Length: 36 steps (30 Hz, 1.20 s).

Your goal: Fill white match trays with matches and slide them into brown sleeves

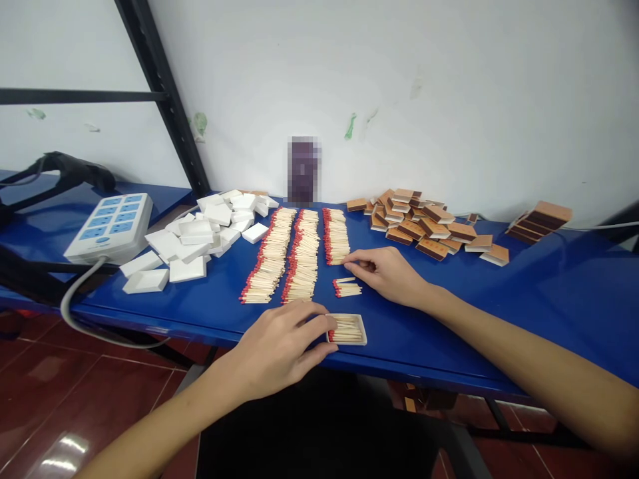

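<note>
My left hand [279, 342] rests at the blue table's [499, 313] front edge, fingers touching the left side of a small white tray [348, 329] filled with red-tipped matches. My right hand [384, 273] lies palm down further back, its fingertips at the near end of the rightmost match row [336, 236]. A small loose bunch of matches [347, 288] lies just in front of that hand. Two longer rows of matches [287, 256] run to the left.
A heap of empty white inner trays [200, 233] lies at the left, a white power strip [112, 226] with grey cable beyond it. Brown matchbox sleeves [424, 223] are piled at the back right, more [539, 221] further right. A black frame post [164, 93] leans against the wall.
</note>
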{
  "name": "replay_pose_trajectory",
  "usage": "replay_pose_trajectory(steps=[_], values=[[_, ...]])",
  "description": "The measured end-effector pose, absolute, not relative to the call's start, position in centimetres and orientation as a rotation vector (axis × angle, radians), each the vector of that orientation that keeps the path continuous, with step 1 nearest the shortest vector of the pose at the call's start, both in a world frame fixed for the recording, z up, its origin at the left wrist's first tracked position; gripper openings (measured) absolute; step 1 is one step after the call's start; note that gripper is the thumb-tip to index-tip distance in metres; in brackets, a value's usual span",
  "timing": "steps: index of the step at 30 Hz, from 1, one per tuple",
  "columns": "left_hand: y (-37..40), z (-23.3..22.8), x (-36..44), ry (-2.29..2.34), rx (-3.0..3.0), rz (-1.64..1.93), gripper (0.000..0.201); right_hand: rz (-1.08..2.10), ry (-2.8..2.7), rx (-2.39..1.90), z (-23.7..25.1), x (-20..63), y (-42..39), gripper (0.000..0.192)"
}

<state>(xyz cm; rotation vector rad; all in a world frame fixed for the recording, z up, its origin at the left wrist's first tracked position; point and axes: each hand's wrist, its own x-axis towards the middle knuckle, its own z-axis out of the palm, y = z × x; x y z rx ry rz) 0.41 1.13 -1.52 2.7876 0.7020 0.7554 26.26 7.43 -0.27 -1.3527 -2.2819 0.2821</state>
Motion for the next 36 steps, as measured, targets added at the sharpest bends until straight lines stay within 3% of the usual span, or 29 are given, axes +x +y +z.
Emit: replay_pose_trajectory(steps=[36], values=[[1.23, -1.57, 0.39, 0.705, 2.793, 0.738, 0.019, 0.269, -2.272, -1.336, -0.34, 26.22, 7.36, 0.026]])
